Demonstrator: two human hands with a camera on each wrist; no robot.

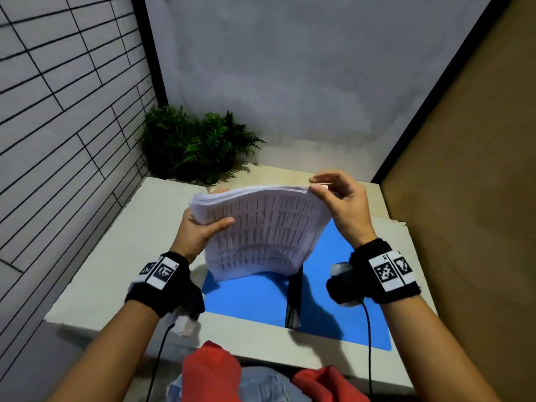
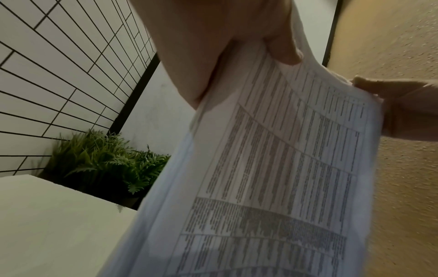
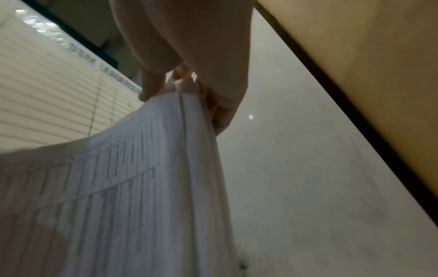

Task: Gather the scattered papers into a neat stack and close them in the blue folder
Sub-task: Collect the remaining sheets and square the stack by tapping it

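- The stack of papers [image 1: 258,230] stands on edge, its lower edge resting on the open blue folder [image 1: 255,300].
- The left hand [image 1: 200,230] grips the stack's upper left corner.
- The right hand [image 1: 342,198] pinches the upper right corner.
- The folder lies flat on the surface [image 1: 116,256], near a plant [image 1: 191,146].

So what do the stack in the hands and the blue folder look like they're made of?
Stack: thin white printed office paper, matte; it bows between both grips and shows layered sheet edges. Blue folder: smooth, flat blue sheet, probably plastic or coated card; black spine glossy, likely plastic.
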